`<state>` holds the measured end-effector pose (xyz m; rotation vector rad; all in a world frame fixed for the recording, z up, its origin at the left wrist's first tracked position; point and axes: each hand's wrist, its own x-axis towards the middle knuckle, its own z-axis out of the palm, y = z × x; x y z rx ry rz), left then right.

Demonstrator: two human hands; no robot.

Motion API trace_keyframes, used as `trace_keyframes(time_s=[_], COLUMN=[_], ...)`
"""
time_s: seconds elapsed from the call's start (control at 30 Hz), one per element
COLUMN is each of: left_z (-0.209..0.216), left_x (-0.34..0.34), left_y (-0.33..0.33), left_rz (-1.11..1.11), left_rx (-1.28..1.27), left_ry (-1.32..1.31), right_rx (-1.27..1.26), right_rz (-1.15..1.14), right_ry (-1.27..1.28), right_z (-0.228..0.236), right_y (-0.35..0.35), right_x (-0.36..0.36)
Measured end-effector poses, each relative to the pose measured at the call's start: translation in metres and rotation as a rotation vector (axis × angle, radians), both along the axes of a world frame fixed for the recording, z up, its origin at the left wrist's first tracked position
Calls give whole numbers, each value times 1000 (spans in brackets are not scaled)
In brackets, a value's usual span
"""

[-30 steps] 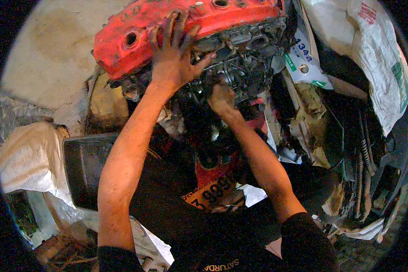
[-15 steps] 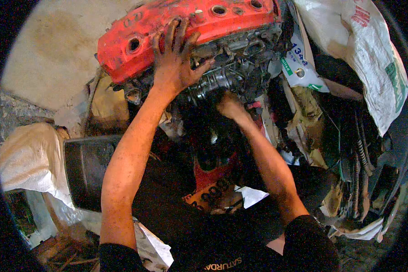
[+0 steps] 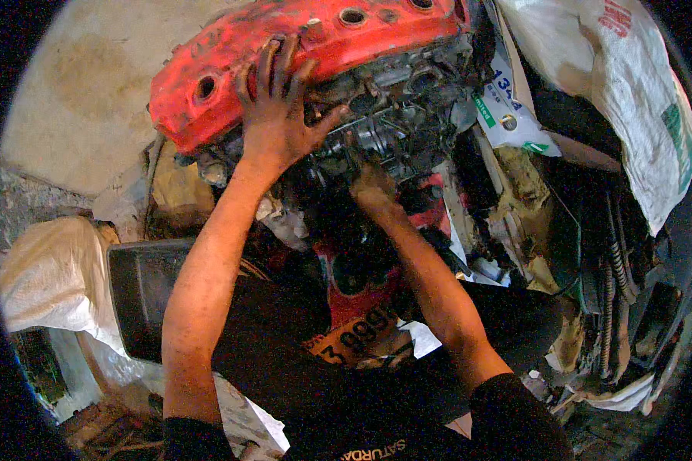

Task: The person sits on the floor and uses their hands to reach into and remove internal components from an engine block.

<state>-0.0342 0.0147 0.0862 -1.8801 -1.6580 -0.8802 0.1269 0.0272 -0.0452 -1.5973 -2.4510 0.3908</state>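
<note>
Shifted slightly left and nearer in view since the earlier frame, the engine (image 3: 407,115) lies at the far middle, and the right hand (image 3: 374,187) shifts likewise. Fingers apart, the left hand (image 3: 275,123) presses across the red cover (image 3: 365,40). Shadow hides the right fingertips at the engine's dark near side; whether they clamp anything, I cannot tell. Good work here probably needs firm left-hand bracing and slow, controlled right-hand effort.
</note>
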Motion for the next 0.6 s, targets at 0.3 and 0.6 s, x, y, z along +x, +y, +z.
trace_keyframes(time_s=[0.3, 0.6], left_z=[11, 6], left_x=[10, 3], left_y=[-2, 3], left_rz=[-9, -1], left_rx=[48, -3], left_ry=[12, 18], right_rx=[-119, -208], right_rz=[138, -63], right_ry=[-134, -150], right_z=[-17, 0], right_y=[37, -20], right_x=[-15, 36])
